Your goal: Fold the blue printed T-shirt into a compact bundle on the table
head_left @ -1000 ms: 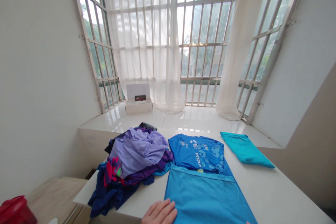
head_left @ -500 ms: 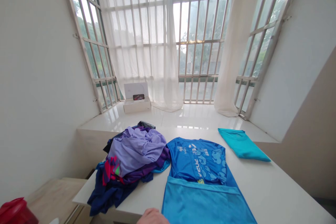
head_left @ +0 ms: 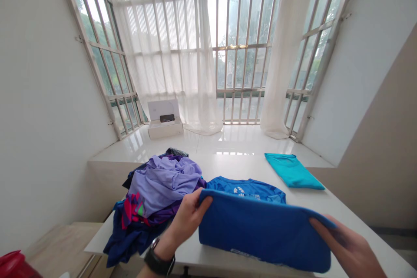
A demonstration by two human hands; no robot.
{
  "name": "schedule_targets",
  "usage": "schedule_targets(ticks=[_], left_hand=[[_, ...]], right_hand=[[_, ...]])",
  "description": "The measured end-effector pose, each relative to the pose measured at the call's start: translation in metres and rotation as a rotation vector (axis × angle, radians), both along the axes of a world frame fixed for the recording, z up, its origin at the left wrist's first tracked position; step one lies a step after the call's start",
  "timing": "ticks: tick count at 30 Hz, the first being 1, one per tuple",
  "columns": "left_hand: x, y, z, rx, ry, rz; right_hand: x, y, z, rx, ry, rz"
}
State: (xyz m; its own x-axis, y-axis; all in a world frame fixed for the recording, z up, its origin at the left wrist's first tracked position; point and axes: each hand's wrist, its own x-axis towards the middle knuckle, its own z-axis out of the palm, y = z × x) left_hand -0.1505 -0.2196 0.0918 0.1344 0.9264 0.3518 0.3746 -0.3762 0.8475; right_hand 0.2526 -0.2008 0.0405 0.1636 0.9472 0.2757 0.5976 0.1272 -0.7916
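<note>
A blue shirt lies on the white table with its lower part lifted and doubled over toward the neckline. My left hand, with a dark watch on the wrist, pinches the raised fold at its left corner. At the right corner, my right hand grips the same fold between thumb and fingers. The collar and part of a white print show behind the raised cloth. To the left of the shirt is a heap of crumpled clothes, lavender on top, with purple, navy and pink pieces. A folded teal garment rests at the back right.
On the window ledge stands an open white box with a dark phone-like item on it. Sheer curtains hang before barred windows. A red container is at the lower left, by a wooden surface.
Both my hands have come into fuller view, holding the shirt's lower part, which has risen off the table and folded upward. The camera view has shifted slightly.
</note>
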Motion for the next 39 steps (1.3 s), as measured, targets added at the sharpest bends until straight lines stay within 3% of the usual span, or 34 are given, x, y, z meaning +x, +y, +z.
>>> schedule_targets(ticks=[3,6,9,12,18,22,30,39], left_hand=[[0.002,0.063,-0.019,-0.041,0.018,0.043],[0.006,0.103,-0.048,-0.046,0.107,0.115],[0.009,0.115,-0.072,-0.051,0.150,0.166],[0.010,0.113,-0.084,-0.062,0.186,0.212],[0.003,0.111,-0.086,-0.122,0.255,0.183],[0.001,0.110,-0.082,-0.149,0.315,0.182],[0.009,0.109,-0.080,-0.183,0.466,0.318],[0.014,0.105,-0.075,-0.213,0.569,0.374]], right_hand=[[-0.024,0.053,0.010,-0.105,0.241,0.091],[-0.037,0.095,-0.010,-0.047,0.140,0.147],[-0.037,0.115,-0.040,-0.003,0.020,0.128],[-0.033,0.117,-0.061,-0.014,0.027,0.097],[-0.031,0.110,-0.056,-0.094,0.035,0.201],[-0.032,0.108,-0.051,-0.076,-0.027,0.138],[-0.029,0.115,-0.055,-0.097,-0.088,-0.006],[-0.023,0.122,-0.066,-0.129,-0.150,0.012]])
